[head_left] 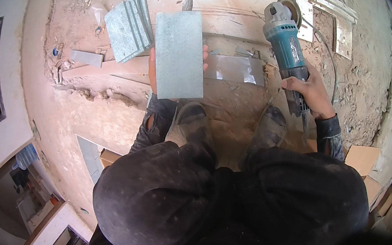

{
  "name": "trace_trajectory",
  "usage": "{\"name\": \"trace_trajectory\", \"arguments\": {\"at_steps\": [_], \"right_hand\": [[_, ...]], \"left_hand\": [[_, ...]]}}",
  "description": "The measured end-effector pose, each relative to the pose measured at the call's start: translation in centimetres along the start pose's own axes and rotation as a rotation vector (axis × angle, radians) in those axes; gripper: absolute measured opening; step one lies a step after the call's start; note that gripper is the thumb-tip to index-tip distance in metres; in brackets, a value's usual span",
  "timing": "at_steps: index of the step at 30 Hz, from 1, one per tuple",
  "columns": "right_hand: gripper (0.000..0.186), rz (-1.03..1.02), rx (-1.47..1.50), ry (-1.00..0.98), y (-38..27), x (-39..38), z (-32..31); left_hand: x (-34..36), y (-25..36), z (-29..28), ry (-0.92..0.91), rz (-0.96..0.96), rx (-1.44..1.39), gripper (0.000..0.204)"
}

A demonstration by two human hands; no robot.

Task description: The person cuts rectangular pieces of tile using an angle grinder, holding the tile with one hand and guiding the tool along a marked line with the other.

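A grey-green rectangular tile (179, 53) lies across my left hand (153, 71), face up. The fingertips curl round its right edge, and the tile hides the palm. In my right hand (313, 92) is a teal and black angle grinder (285, 45), gripped by its black rear body. Its disc (291, 8) points away from me, and whether it spins I cannot tell. Just left of the held tile, a stack of similar tiles (128, 28) rests fanned out on the ground.
Pale boards or slabs (236, 1) lie on the dusty floor ahead. A shiny sheet piece (239, 69) sits between my hands, beyond my shoes (270, 127). A cable (331, 51) curves along the right. A small grey offcut (86, 58) lies to the left, cardboard (362, 159) at the right.
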State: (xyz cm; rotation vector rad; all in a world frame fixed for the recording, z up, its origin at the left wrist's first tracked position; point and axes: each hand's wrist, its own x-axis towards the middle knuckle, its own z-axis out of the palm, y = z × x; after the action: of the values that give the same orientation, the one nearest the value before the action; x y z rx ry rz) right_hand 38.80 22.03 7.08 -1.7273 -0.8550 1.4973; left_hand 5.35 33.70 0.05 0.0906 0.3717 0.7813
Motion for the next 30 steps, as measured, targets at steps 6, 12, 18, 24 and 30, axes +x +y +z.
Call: {"name": "trace_trajectory", "arguments": {"at_steps": [6,12,18,24,30], "right_hand": [[0.053,0.0,0.006,-0.006,-0.1,-0.1,-0.3],[0.054,0.027,0.018,-0.016,-0.2,-0.2,-0.6],[0.054,0.001,0.047,0.001,0.2,0.0,-0.5],[0.055,0.007,0.056,0.019,0.2,-0.1,-0.6],[0.053,-0.012,0.057,0.026,-0.1,-0.1,-0.5]], "left_hand": [[1.7,0.0,0.0,-0.055,-0.002,-0.034,0.093],[2.0,0.5,-1.1,-0.068,-0.078,0.013,0.066],[2.5,1.5,-0.3,0.278,0.199,0.473,0.03],[3.2,2.2,2.1,0.344,0.301,0.847,0.027],[3.5,2.3,2.7,0.303,0.306,0.798,0.028]]}}
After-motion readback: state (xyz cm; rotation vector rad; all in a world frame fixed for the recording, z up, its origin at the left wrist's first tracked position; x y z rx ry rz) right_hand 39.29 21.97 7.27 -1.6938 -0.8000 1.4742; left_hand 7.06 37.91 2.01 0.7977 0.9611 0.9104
